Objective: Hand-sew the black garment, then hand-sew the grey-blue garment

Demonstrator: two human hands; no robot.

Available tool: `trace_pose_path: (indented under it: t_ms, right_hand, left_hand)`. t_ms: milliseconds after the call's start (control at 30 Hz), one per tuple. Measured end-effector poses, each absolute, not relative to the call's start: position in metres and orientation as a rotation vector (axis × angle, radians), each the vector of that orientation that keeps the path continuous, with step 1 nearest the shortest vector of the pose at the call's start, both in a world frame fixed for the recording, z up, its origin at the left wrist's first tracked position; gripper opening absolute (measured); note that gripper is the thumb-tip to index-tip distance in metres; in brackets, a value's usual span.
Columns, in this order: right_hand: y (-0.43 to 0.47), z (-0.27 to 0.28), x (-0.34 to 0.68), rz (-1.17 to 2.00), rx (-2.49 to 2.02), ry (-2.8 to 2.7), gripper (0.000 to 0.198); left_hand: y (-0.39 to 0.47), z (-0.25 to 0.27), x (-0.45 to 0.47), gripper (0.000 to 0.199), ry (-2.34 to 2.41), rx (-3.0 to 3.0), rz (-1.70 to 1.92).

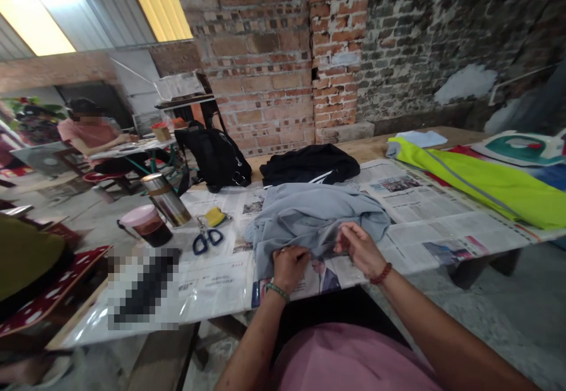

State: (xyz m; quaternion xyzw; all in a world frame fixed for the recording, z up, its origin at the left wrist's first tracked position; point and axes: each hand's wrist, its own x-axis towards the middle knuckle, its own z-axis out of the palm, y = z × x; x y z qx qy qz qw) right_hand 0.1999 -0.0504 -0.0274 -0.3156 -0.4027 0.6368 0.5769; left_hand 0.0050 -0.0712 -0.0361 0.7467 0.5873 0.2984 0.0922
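Note:
A crumpled light grey garment [305,208] lies on the table in front of me. My left hand [289,266], with a green beaded bracelet at the wrist, is closed on its near edge. Just to the right, my right hand [360,248] is raised over the cloth with thumb and fingertips pinched together; whatever it may hold is too small to see. A red beaded bracelet circles that wrist. Behind the grey cloth lies a folded black garment [309,164] with white stripes.
Newspaper under clear plastic covers the table [216,296]. On the left are dark-handled scissors [207,240], a yellow item [215,216], a lidded cup [148,226], a steel flask [167,199] and a black backpack [216,155]. A neon-yellow garment [477,181] and an iron [522,146] lie right.

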Motion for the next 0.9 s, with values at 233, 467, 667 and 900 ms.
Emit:
trace_pose_path:
  t_ms: [233,467,667,900]
  right_hand:
    - [-0.096,0.016,0.244,1.586,-0.582,-1.144,0.016]
    - [-0.119,-0.016,0.251,2.132,-0.55,-1.489,0.04]
    - [-0.122,-0.041,0.221,2.359,-0.466,-1.373,0.042]
    - [-0.095,-0.032,0.18,1.581,-1.219,-1.543,0.02]
  left_hand:
    - [-0.073,-0.033,0.004,0.011,1.687,2.089,0.961]
    - [-0.076,-0.031,0.004,0.01,1.609,1.989,1.037]
    - [-0.073,-0.035,0.002,0.014,1.601,2.023,1.028]
    - [-0.071,-0.039,0.001,0.014,1.561,1.934,1.094]
